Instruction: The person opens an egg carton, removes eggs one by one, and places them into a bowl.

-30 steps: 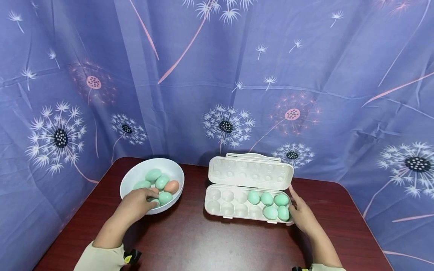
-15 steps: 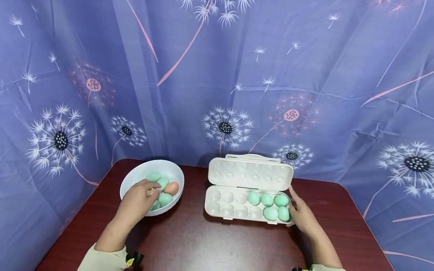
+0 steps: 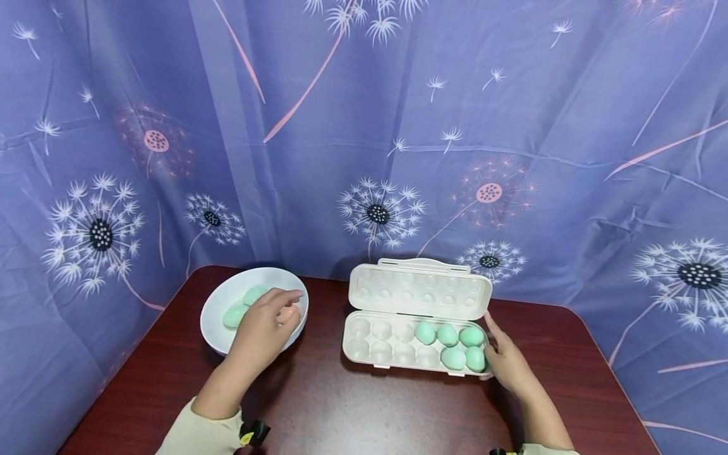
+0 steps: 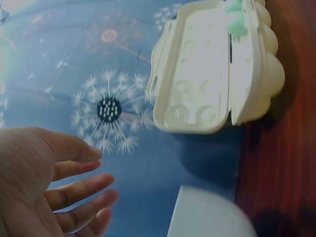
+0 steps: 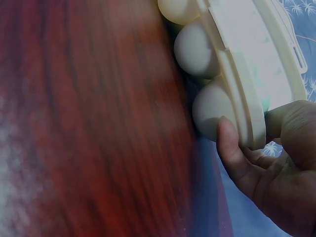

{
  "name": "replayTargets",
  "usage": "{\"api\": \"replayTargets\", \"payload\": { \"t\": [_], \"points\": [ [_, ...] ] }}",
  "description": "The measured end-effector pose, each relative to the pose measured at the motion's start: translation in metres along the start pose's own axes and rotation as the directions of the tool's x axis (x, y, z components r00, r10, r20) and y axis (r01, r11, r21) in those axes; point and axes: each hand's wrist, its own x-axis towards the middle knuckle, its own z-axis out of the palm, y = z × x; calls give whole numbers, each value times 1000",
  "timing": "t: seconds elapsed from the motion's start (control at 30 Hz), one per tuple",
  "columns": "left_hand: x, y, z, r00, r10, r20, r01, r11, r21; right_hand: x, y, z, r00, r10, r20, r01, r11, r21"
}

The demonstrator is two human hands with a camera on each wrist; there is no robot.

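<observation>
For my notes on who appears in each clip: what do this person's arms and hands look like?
The left hand and right hand are bare, without gloves. The left sleeve is plain pale beige; the right sleeve, barely in frame, looks the same. Near each cuff sits a small black piece with a yellow mark, clearer at the left.

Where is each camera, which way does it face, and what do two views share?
Head: on the head, facing forward and down at table, bowl, egg carton and curtain; left hand, right hand, forearms and sleeves show.
Left wrist: on that wrist, facing past the left hand toward egg carton and curtain; only that hand shows.
Right wrist: on that wrist, facing the egg carton's end and table; only the gripping right hand shows.
Shared: both wrist views show egg carton, table and curtain.
</observation>
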Motion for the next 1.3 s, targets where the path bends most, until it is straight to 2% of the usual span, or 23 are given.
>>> {"api": "replayTargets", "payload": {
  "t": [0.2, 0.37, 0.63, 0.83, 1.07, 1.3],
  "points": [
    [4, 13, 13, 998, 70, -6, -71, 997, -24, 0, -1, 0, 1000, -9, -2, 9, 1000, 2],
    [5, 22, 19, 998, 66, 5, -66, 997, -46, 0, 0, 0, 1000, -11, -2, 11, 1000, -5],
    [7, 40, 35, 995, 48, 83, -45, 998, -41, 0, 0, 0, 1000, -7, -13, 7, 1000, -4],
    [7, 49, 47, 992, 60, 108, -56, 998, -40, 0, -1, 1, 1000, -6, -18, 6, 1000, -9],
    [7, 56, 64, 983, 91, 159, -85, 995, -42, -1, 0, 1, 1000, -9, -18, 9, 1000, -1],
    [5, 60, 89, 968, 135, 211, -127, 991, -47, 1, 2, 0, 1000, 1, -21, -1, 1000, -7]
  ]
}}
